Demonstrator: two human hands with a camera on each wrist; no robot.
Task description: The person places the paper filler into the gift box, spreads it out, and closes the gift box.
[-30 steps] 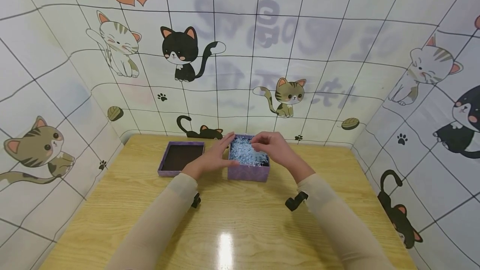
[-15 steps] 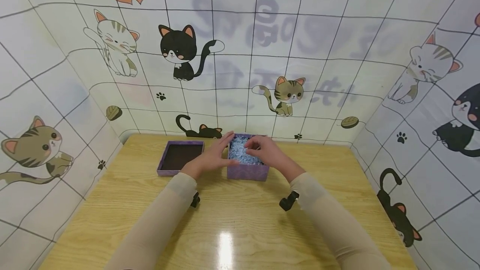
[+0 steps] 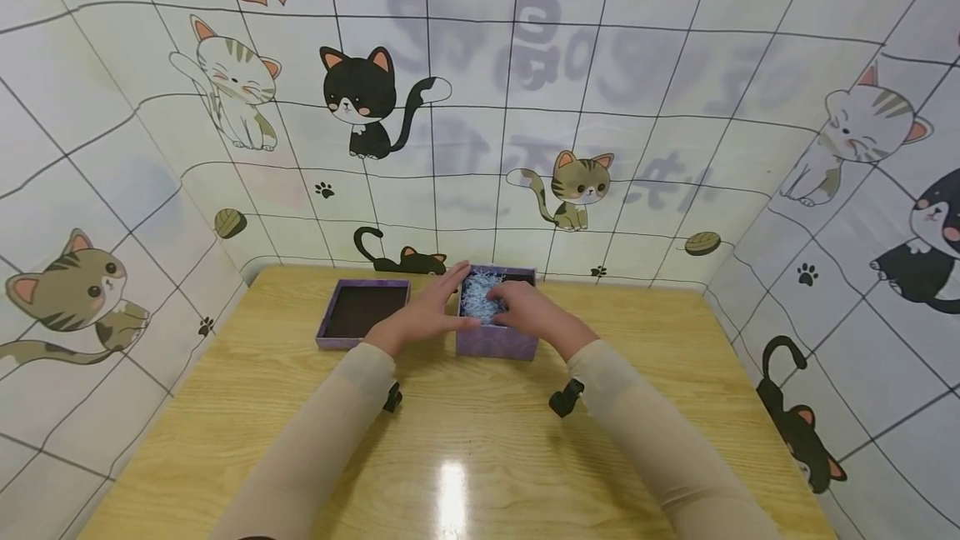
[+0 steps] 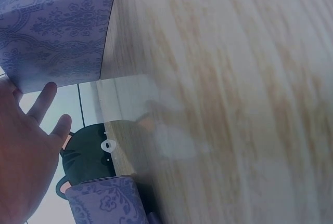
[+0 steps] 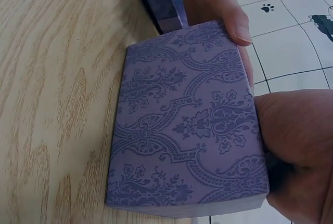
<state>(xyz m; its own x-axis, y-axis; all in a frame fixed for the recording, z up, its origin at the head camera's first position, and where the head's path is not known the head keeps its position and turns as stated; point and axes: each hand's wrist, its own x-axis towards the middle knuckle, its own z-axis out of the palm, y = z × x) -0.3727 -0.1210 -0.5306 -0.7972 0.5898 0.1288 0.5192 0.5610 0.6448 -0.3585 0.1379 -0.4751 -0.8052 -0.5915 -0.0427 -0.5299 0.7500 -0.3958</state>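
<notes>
A purple patterned box (image 3: 495,344) stands at the back of the table, with pale blue shredded paper (image 3: 478,297) inside. My left hand (image 3: 420,315) is spread along its left wall, fingers towards the back corner and thumb at the front edge. In the right wrist view that thumb rests on the rim of the box (image 5: 187,125). My right hand (image 3: 532,311) reaches in over the right wall, its fingers and thumb curled about the paper. Its fingertips are partly sunk in the shreds. A dark strip of the box's inside shows at the back right.
The purple box lid (image 3: 363,315) lies with its dark inside up, left of the box and close to my left hand. Behind the table (image 3: 465,432) rises a wall sheet (image 3: 480,140) printed with cats. Small black cameras (image 3: 566,397) hang from both wrists.
My right hand has moved left and down into the box. The shredded paper has shifted left, baring a dark strip at the right. My left hand has stayed at the left wall.
</notes>
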